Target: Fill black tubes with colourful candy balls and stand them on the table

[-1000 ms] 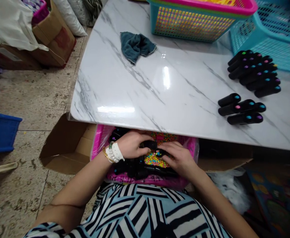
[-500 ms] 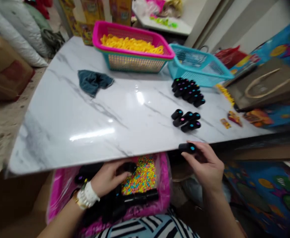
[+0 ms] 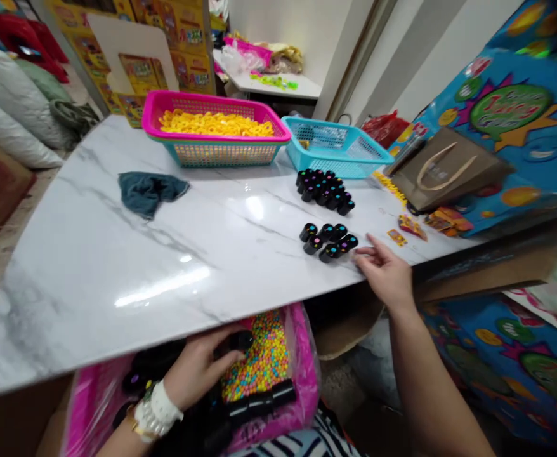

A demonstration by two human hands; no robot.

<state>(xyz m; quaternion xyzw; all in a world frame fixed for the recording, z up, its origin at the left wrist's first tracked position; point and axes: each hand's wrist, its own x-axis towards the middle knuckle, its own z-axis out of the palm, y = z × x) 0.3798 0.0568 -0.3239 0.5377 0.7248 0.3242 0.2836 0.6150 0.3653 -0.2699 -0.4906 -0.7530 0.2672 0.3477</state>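
My left hand (image 3: 207, 363) is closed round a black cylinder (image 3: 242, 341) over the pink basket (image 3: 307, 362), beside the multicoloured candy beads (image 3: 264, 355). More black cylinders (image 3: 259, 401) lie in that basket, some hidden by my arm. My right hand (image 3: 386, 273) rests at the table's front edge, fingers apart and holding nothing, its fingertips just right of a small group of upright black cylinders (image 3: 330, 253) with coloured dots on top. Behind them stands a larger cluster of the same cylinders (image 3: 327, 193).
On the marble table (image 3: 174, 254) are a dark cloth (image 3: 148, 192), a pink-rimmed basket (image 3: 216, 100) of yellow pieces, a blue basket (image 3: 345, 167), a brown paper bag (image 3: 454, 171) and small colourful packets (image 3: 412, 226). A cardboard flap (image 3: 488, 273) sticks out at right.
My right hand has let go of its black cylinder, and the small group on the table has one more. The view has shifted. My left hand still holds its cylinder.
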